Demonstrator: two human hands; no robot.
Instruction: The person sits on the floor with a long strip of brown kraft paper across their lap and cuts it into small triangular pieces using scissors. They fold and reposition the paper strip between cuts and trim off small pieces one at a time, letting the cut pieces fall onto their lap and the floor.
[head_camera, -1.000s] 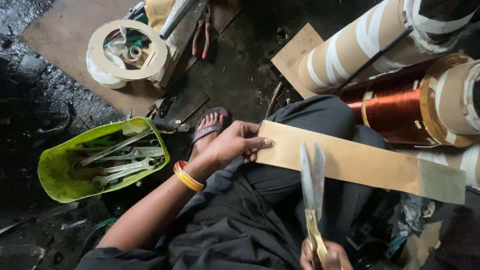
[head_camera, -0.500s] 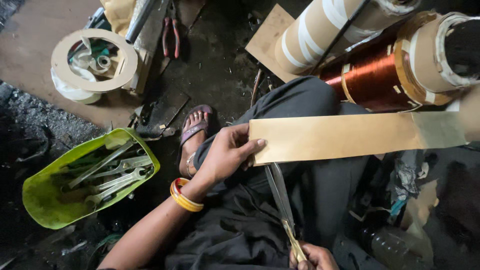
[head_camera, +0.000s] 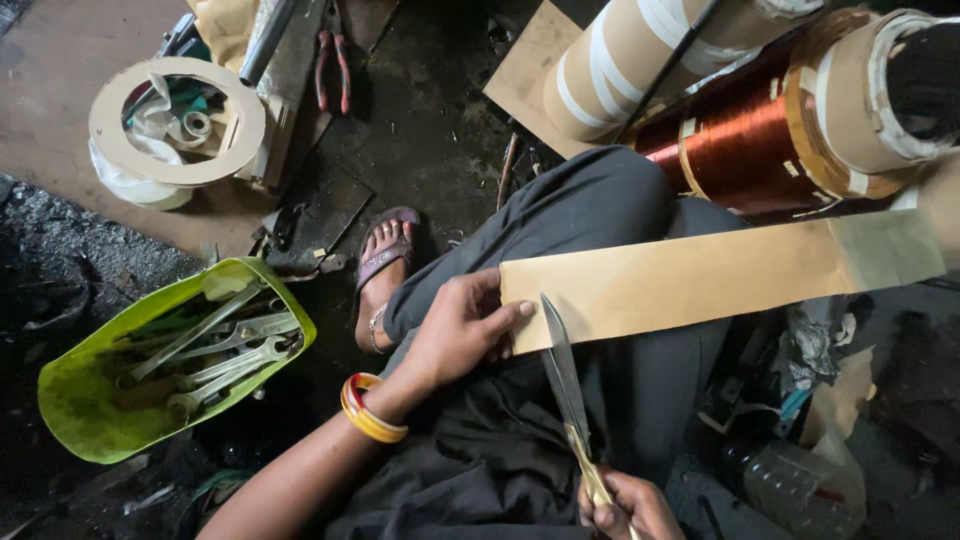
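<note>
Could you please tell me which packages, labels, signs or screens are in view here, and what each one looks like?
No signs, screens or printed labels show.
Green tub: lower left on the floor, oval, lime green, holding metal spanners.
Clear plastic bottle: lower right, lying on its side; any label cannot be made out.

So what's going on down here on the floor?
A person sits on the floor, left hand pinning the end of a long tan paper strip across the lap. The right hand holds scissors, blades meeting the strip's lower edge near the left fingers. A green tray of wrenches and a copper wire coil lie nearby.
</note>
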